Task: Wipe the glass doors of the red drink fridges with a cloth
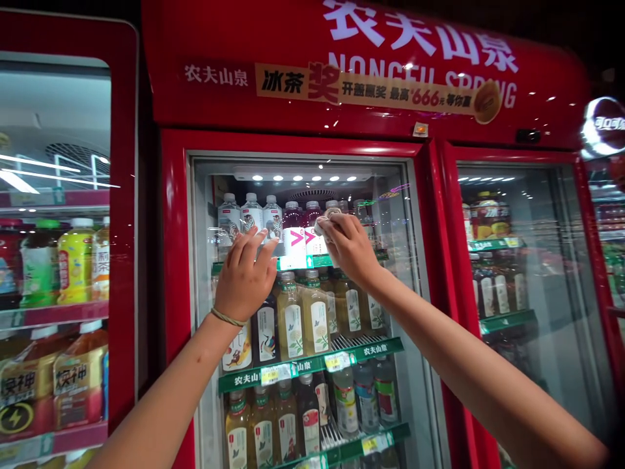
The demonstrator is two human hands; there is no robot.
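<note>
Both my arms reach up to the glass door (415, 365) of a red drinks fridge. My right hand (349, 247) is closed on a crumpled pale cloth (328, 221), which sits against the glass in front of the upper shelf. To its left, my left hand (248, 273) has its fingers spread at the glass and holds nothing; a thin band (228, 319) circles that wrist. Behind the door stand white-labelled bottles (294, 238) on the top shelf, partly hidden by my hands. Pale yellow tea bottles (291, 319) fill the shelf below.
A red header panel (209, 104) with a promotional strip (390, 94) spans the top. On the left is another fridge (124, 228) with colourful bottles (75, 260). A second door (551, 260) adjoins on the right. Green shelf edges (312, 365) carry yellow price tags.
</note>
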